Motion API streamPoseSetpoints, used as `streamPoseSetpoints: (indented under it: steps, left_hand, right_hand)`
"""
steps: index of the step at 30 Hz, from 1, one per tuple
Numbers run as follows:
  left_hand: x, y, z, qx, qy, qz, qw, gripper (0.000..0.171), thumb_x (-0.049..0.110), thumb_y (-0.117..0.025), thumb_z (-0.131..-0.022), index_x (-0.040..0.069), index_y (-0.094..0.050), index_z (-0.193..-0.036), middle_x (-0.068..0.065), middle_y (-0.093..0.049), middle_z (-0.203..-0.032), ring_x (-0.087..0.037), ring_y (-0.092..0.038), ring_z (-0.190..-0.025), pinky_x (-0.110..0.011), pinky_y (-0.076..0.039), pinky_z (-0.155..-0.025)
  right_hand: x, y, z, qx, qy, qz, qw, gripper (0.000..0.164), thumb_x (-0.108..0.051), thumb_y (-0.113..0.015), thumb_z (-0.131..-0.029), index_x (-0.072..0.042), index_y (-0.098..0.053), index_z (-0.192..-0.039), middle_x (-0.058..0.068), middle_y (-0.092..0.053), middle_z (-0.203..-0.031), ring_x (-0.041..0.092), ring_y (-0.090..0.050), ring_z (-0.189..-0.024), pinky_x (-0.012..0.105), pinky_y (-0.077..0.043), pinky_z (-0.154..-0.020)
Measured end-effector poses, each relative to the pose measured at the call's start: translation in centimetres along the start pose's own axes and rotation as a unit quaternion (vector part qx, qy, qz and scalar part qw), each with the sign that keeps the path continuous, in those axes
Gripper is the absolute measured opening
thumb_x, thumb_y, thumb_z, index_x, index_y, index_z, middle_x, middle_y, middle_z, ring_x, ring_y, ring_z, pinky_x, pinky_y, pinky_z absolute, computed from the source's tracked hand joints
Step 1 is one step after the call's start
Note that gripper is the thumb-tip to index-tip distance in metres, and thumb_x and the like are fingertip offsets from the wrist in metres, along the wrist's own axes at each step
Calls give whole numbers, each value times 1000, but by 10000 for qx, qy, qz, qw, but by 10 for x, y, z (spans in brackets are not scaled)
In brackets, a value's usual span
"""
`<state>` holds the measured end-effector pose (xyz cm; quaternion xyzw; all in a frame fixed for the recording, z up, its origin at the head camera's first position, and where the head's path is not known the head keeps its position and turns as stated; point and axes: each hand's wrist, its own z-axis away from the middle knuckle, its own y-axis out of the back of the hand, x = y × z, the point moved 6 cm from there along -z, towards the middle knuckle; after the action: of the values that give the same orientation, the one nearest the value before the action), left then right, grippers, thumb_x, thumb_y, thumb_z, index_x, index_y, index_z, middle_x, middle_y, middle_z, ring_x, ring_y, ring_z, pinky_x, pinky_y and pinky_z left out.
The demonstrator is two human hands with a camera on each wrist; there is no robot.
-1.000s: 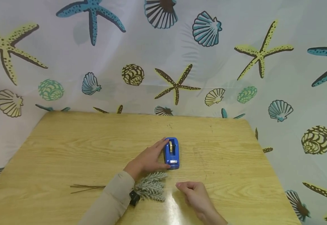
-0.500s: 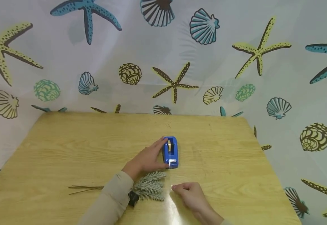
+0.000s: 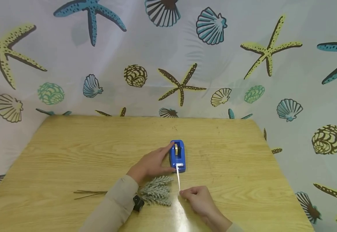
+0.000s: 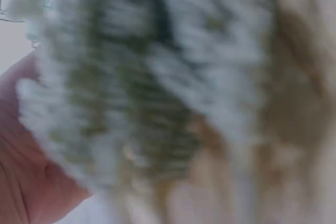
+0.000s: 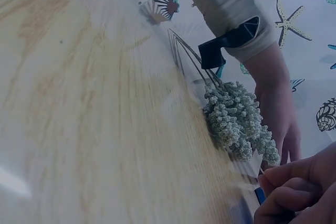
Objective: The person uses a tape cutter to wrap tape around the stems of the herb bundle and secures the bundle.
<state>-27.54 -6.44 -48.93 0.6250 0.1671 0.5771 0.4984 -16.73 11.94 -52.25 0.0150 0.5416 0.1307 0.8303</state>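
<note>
In the head view a blue tape dispenser (image 3: 180, 161) sits mid-table, with a roll of tape (image 3: 176, 150) inside. My left hand (image 3: 153, 162) grips it from the left, thumb at the near end and fingers at the far end. A shiny strip of tape (image 3: 178, 179) runs from its cutter toward me. My right hand (image 3: 199, 199) pinches the strip's free end between thumb and forefinger. Beneath my left wrist lies a bunch of frosted artificial sprigs (image 3: 157, 191) on thin brown stems (image 3: 90, 192); the sleeve covers part of the stems. Blurred foliage (image 4: 126, 87) fills the left wrist view.
A wood-grain table (image 3: 229, 151) carries everything. Behind it and along its sides hangs a white curtain (image 3: 110, 58) printed with shells and starfish. A black camera (image 3: 138, 203) is strapped to my left wrist, close beside the sprigs.
A length of tape now stretches visibly between the dispenser and my right hand, where little of it showed before. My left hand stays on the dispenser, and the sprigs have not moved.
</note>
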Motion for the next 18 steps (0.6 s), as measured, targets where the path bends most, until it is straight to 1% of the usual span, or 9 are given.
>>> streamPoseSetpoints:
  steps: [1,3,6,7,8,9,12,15,18]
  left_hand:
    - [1,3,3,-36,-2,-41,10000,105,53,-73,-86,25,-6,-162,-14,-32,-162,-36,-37,-145,-53,-34,-117]
    - [0,12,12,-87,-88,-85,9999,98,47,-72,-89,15,-14,-161,-16,-35,-160,-36,-38,-145,-52,-33,-117]
    - [-10,28,44,-142,-196,-146,9996,79,38,-70,-93,2,-35,-154,-19,-45,-153,-37,-43,-141,-52,-36,-115]
    - [-14,33,57,-158,-201,-111,9996,71,36,-70,-94,1,-43,-149,-19,-49,-150,-38,-46,-139,-52,-38,-113]
    - [-19,37,69,-161,-214,-94,9996,64,34,-70,-94,1,-49,-145,-19,-52,-146,-38,-49,-136,-53,-41,-111]
    - [-24,41,81,-167,-149,-55,9997,58,32,-71,-93,2,-55,-140,-17,-55,-143,-38,-51,-134,-54,-42,-109]
    - [-40,48,113,-179,12,-27,9998,46,28,-74,-90,6,-66,-130,-13,-62,-134,-37,-57,-126,-53,-48,-102]
    - [-53,52,136,-133,73,-226,9996,39,23,-78,-86,7,-71,-121,-10,-67,-125,-35,-62,-117,-51,-52,-96]
    - [-62,54,153,-10,-3,-456,9990,34,19,-80,-84,7,-74,-115,-7,-69,-116,-31,-65,-109,-48,-54,-91]
  right_hand:
    - [0,0,0,-15,25,10,10000,23,-18,-72,-89,4,-75,-92,-5,-58,-68,1,-34,-44,16,-30,-42]
    - [-1,1,-1,-50,65,13,10000,21,-16,-71,-89,4,-75,-92,-1,-63,-73,0,-34,-43,16,-30,-41]
    - [0,-6,-1,-140,98,16,9999,18,-13,-70,-88,4,-75,-92,4,-71,-82,1,-35,-43,16,-31,-41]
    - [0,-7,-1,-162,165,51,9997,18,-12,-69,-89,5,-75,-92,7,-73,-86,0,-38,-47,16,-33,-43]
    - [-1,-8,0,-159,182,69,9997,18,-11,-69,-88,5,-75,-92,9,-74,-90,0,-38,-48,16,-33,-44]
    - [-2,-8,0,-158,216,84,9996,17,-10,-69,-88,6,-75,-92,11,-75,-94,1,-38,-48,16,-34,-44]
    - [-5,-7,0,-116,304,132,9994,18,-9,-68,-89,7,-74,-94,16,-74,-102,0,-39,-49,16,-34,-45]
    - [-6,-6,0,-99,267,112,9995,19,-8,-68,-89,7,-74,-97,17,-74,-103,0,-35,-44,15,-31,-42]
    - [-5,-7,1,-68,205,81,9997,19,-9,-68,-89,7,-74,-97,14,-75,-98,1,-34,-44,15,-31,-42]
